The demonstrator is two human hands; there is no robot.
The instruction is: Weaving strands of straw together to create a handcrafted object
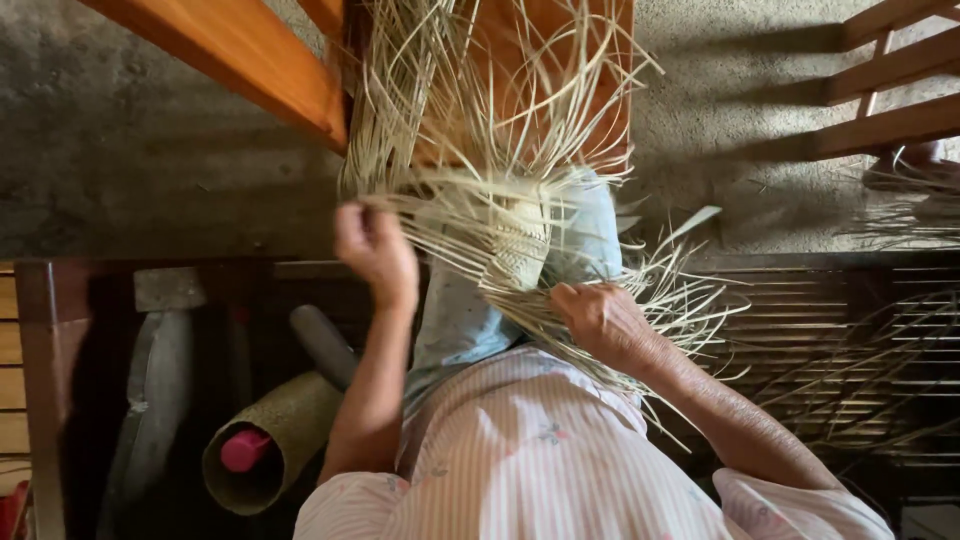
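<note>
A half-woven piece of pale straw (520, 240) rests on my knee, which is covered by light blue cloth (590, 230). Many loose straw strands (470, 90) fan out from it, upward and to the right. My left hand (375, 250) is raised at the left of the weave, fingers closed around a bundle of strands pulled sideways. My right hand (600, 320) presses on the lower right part of the weave, pinching strands there. I wear a pink striped top (530, 450).
An orange wooden beam (240, 50) runs diagonally at the top left. A rolled woven mat (275, 440) with a pink object (243, 450) inside lies at the lower left beside grey tools (155, 390). Slatted wood (840, 330) with more straw is at the right.
</note>
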